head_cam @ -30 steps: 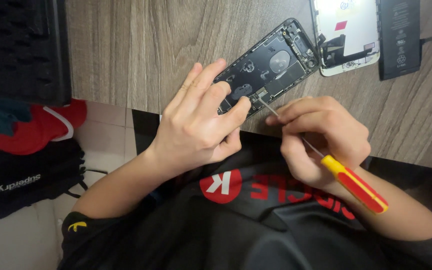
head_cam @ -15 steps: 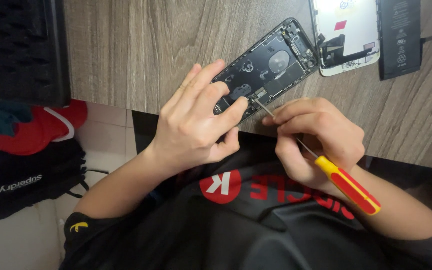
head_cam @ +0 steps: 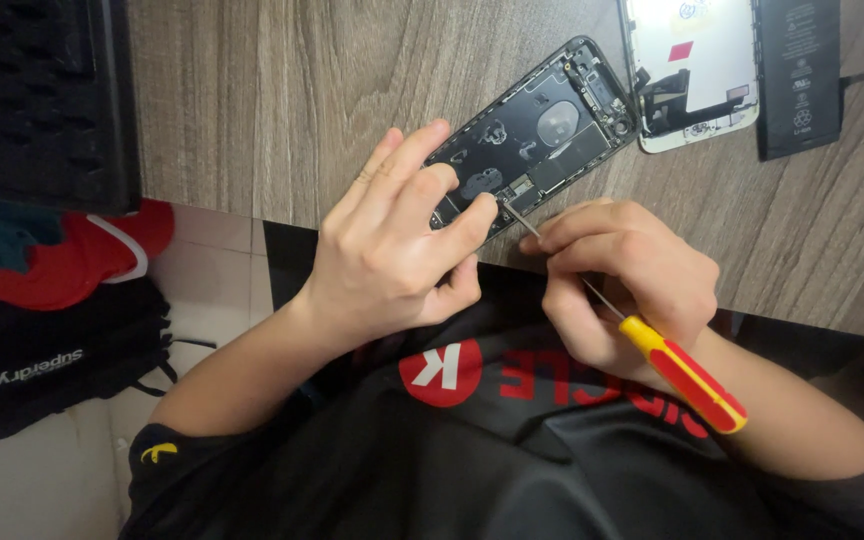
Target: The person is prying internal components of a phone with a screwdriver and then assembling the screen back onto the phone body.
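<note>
Opened phone body (head_cam: pixel 537 135) lying flat and slantwise near the front edge of the wooden desk (head_cam: pixel 282 90), back shell up toward the camera with its dark innards bare; lower end tucked under the left hand (head_cam: pixel 392 245), upper end pointing toward the far right corner of the desk.

Left hand pressed down on that lower end, fingers loosely spread and curled over the frame, thumb and forefinger closing toward the spot where the tool tip lands; not pinching anything that can be made out. Right hand (head_cam: pixel 627 280) just off the near edge, fingers pressed together in a pen-like pinch on the thin shaft of a screwdriver (head_cam: pixel 642 340), red-and-yellow handle trailing back toward the wrist, tip touching the phone's lower section beside the left thumb.

Likely light, stiff and thin, with fragile parts and tiny screws inside; probably slippery on the wood, so best steadied by the metal rim, never by the boards or ribbon cables.

Beyond the phone's upper end, well apart from both hands: detached screen panel (head_cam: pixel 692 70); black battery (head_cam: pixel 800 75) just beside it.
</note>
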